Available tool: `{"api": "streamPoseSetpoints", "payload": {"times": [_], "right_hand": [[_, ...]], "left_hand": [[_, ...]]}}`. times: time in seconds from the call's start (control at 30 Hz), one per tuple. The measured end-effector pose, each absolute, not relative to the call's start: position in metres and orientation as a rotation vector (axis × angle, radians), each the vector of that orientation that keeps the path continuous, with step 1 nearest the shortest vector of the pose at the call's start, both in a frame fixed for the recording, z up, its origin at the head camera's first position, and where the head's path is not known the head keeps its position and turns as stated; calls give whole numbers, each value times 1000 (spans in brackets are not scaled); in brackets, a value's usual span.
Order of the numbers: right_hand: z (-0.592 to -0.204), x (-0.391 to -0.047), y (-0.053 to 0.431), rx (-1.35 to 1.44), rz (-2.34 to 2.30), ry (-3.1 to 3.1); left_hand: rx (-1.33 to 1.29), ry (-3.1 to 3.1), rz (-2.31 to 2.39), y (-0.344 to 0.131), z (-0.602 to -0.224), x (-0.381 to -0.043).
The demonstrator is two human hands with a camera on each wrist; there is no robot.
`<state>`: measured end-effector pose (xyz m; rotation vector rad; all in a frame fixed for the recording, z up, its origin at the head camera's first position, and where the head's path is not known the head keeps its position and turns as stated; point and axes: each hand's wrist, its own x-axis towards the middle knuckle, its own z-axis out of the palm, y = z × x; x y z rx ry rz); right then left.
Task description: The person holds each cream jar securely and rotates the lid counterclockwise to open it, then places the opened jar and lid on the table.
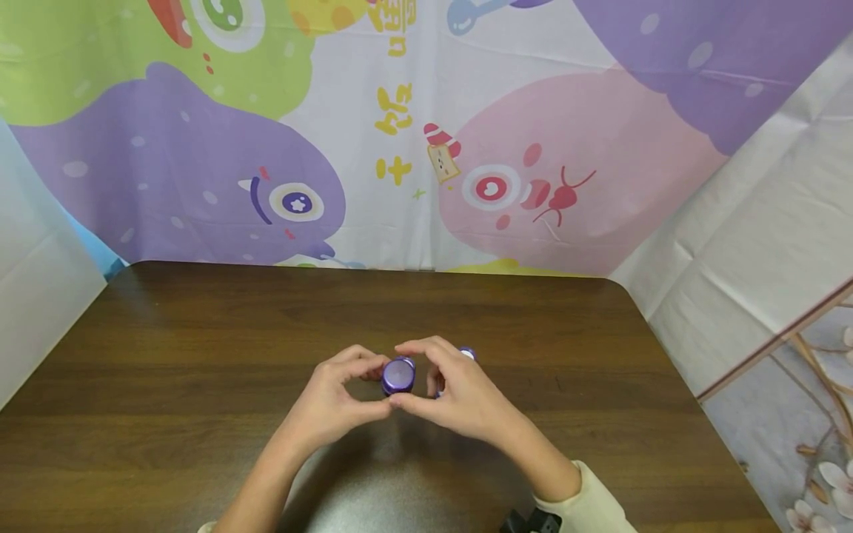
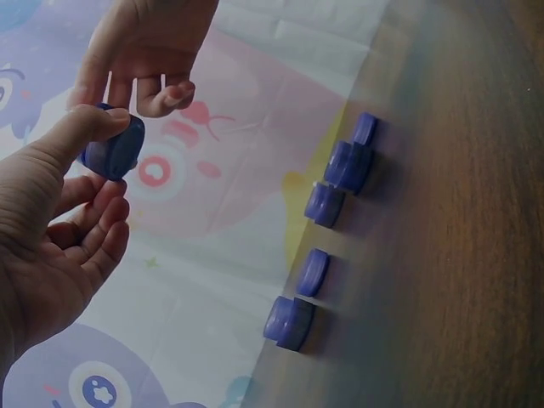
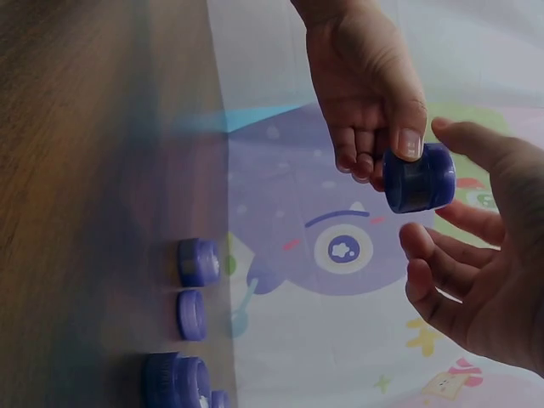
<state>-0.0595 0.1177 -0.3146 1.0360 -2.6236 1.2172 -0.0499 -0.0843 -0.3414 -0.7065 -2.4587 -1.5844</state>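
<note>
A small, round purple jar [image 1: 398,375] is held above the table in front of me. My left hand [image 1: 333,396] pinches it, with the thumb on one side and curled fingers on the other. My right hand [image 1: 460,385] curves around the other end of the jar, thumb and fingers spread. In the right wrist view, a gap shows between the right thumb tip and the jar [image 3: 416,178]. Whether another right finger touches it, I cannot tell.
Several purple jars and flat lids stand in a loose row on the brown wooden table [image 1: 200,333], among them a jar [image 2: 289,323] and a flat lid [image 2: 313,272]. In the head view my right hand mostly hides them. A cartoon-printed cloth [image 1: 373,222] hangs behind the table.
</note>
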Motion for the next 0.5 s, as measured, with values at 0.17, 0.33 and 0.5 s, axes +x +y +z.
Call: {"api": "streamPoseSetpoints", "payload": {"times": [0.17,0.33,0.5], "right_hand": [[-316,-60,118,1035,1222,-2608],[-315,-60,120,1133,1234,-2623],[-313,-58,118,1066,1237,-2683]], "left_hand": [[-706,-2450,-1588,-84,-341,-50],[-718,-2448,-1581,-83,-342,-51],[-692,-2467,-1592,-84,-342,-50]]}}
